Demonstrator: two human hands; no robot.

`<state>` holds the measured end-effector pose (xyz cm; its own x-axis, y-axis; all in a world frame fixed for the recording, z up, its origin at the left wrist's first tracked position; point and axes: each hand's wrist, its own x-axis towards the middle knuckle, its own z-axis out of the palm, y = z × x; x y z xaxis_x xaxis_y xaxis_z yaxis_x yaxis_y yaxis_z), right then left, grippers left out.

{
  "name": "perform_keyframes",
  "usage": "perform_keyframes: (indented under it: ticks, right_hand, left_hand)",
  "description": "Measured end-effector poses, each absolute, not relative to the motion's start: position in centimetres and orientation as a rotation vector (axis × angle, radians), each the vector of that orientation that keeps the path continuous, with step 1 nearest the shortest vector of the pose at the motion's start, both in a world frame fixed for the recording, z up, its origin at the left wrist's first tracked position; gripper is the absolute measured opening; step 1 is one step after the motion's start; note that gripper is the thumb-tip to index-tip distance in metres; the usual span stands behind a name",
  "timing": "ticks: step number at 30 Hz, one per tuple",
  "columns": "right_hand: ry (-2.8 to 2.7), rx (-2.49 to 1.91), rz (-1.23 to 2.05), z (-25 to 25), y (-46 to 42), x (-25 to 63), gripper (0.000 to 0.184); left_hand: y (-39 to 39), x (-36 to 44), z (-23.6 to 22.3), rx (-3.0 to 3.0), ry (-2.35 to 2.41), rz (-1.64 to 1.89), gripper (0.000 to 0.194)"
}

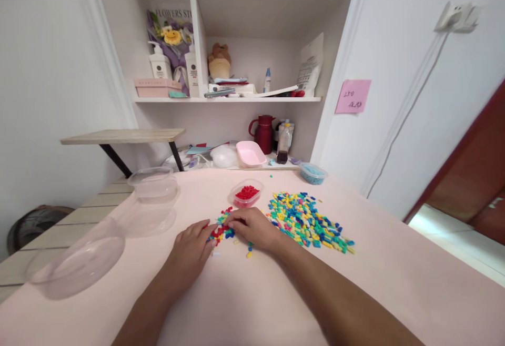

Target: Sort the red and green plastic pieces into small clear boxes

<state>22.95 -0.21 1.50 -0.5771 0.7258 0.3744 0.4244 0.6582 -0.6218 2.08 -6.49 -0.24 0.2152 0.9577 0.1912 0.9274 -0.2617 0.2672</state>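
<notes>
Small plastic building bricks in red, blue, green and yellow form a little heap [225, 219] between my hands. My left hand [192, 243] lies at its left edge, fingers stretched out and touching red bricks. From the right, my right hand [253, 226] reaches over the heap with its fingers bent together; what its fingertips hold, if anything, is hidden. Just behind stands a clear plastic tub [258, 194] with red bricks [246, 192] in it. A far bigger heap of mixed bricks [302, 217] spreads to the right of my right hand.
At the left lie a clear tub [153, 183] and a large clear container [87, 256]. A lidded tub of light blue bricks [313, 173] stands back right. Behind the pink tabletop [394, 267], a pink tray [251, 154] and a red jug [264, 134] sit beneath shelves.
</notes>
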Motion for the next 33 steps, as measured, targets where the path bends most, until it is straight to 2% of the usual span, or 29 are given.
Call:
perform_keyframes:
  ticks: [33]
  right_hand:
    - [-2.298,-0.917,0.660,1.58,-0.38,22.96,0.021]
  left_hand:
    - [-6.54,2.17,-0.14,2.379,1.845,0.482,0.044]
